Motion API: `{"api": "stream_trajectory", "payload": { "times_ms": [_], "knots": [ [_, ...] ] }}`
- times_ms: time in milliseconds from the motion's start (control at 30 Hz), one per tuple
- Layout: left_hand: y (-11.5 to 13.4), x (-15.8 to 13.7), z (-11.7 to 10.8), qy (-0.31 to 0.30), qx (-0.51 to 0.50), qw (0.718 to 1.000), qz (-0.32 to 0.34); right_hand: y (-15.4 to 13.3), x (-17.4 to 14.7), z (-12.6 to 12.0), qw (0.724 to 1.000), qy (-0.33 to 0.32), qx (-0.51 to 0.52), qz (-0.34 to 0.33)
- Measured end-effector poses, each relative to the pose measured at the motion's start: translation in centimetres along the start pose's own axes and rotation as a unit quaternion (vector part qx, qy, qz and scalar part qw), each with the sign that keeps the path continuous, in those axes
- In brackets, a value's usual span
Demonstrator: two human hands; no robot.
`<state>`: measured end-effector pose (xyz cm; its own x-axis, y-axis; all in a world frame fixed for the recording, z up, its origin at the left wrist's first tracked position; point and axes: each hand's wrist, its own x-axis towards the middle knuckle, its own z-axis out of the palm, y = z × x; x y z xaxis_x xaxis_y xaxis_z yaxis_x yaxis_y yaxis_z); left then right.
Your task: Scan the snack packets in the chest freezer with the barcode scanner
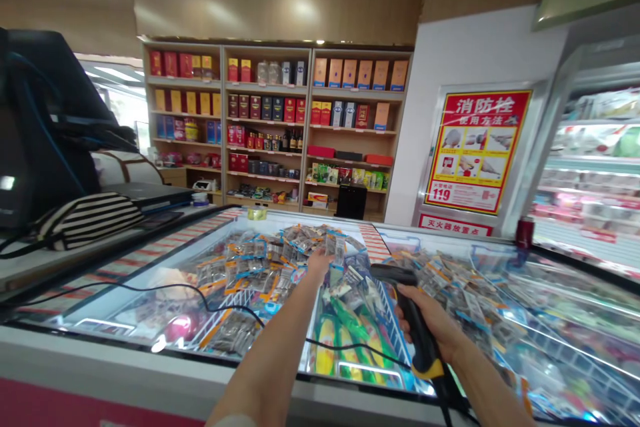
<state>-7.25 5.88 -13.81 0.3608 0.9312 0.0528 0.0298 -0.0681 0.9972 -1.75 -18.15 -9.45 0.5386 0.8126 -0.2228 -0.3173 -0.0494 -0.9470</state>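
Note:
My right hand (435,320) is wrapped around the handle of a black and yellow barcode scanner (417,320), its head pointing left. A black cable (350,347) crosses in front of the freezer. Stretched forward, my left hand (319,263) is at the near edge of a heap of small clear packets (280,253) with blue and orange edges. Its fingers are small and blurred, so whether they grip a packet is unclear. More such packets (450,287) lie in a second heap to the right. Green and yellow frozen packs (345,340) show through the glass between my arms.
The chest freezer (165,363) spans the front. On the left counter are a dark checkout screen (45,127) and a striped pouch (90,219). Behind stand shelves (267,88) of boxes and bottles. A red poster (477,150) and an upright display fridge (595,167) are at right.

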Motion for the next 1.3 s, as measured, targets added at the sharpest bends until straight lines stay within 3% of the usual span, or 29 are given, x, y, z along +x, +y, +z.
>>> {"api": "stream_trajectory", "payload": {
  "times_ms": [167, 300, 800, 1300],
  "knots": [
    [1.7, -0.9, -0.5, 0.012, -0.116, 0.992, -0.054, 0.1, -0.1, 0.8, 1.0, -0.01, -0.006, -0.008],
    [2.3, -1.4, -0.5, 0.003, -0.143, 0.988, -0.064, 0.2, 0.1, 0.7, 1.0, -0.022, 0.005, -0.006],
    [2.4, -1.0, -1.1, -0.001, -0.12, 0.991, -0.058, -0.8, -0.4, 1.0, 0.998, -0.054, 0.033, 0.017],
    [1.3, 0.2, -1.4, 0.0, -0.062, 0.997, -0.048, -0.7, 1.0, 2.0, 0.997, -0.071, 0.041, 0.017]
  ]
}}
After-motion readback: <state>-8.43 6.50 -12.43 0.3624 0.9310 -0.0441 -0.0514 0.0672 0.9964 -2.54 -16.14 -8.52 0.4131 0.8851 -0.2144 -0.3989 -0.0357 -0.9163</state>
